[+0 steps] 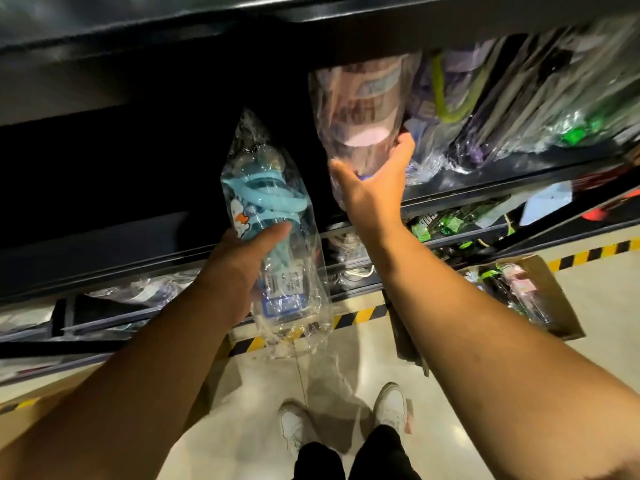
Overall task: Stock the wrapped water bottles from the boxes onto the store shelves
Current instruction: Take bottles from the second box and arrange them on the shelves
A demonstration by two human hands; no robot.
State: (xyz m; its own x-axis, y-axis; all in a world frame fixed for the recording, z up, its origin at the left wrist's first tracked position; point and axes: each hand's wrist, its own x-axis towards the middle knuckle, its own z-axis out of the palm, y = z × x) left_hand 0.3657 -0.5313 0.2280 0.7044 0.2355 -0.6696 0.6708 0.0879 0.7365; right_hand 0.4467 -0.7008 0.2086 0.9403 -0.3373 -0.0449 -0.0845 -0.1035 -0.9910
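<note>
- Head view: we note the left hand (239,268) curled round a blue bottle (266,209) in clear film, thumb across its front. The bottle stands roughly upright, left of and slightly below the shelf edge (502,181).
- The right hand (374,188) clamps the base of a pink bottle (360,109), film-wrapped and motion-blurred, held just above the shelf edge at its left end.
- Above the shelf edge, right of the pink bottle, wrapped bottles (512,109) lie packed together.
- Below the shelf edge, on the floor, we see an open cardboard box (561,306) holding more wrapped items.
- White shoes (391,407) stand well below the shelf edge.
</note>
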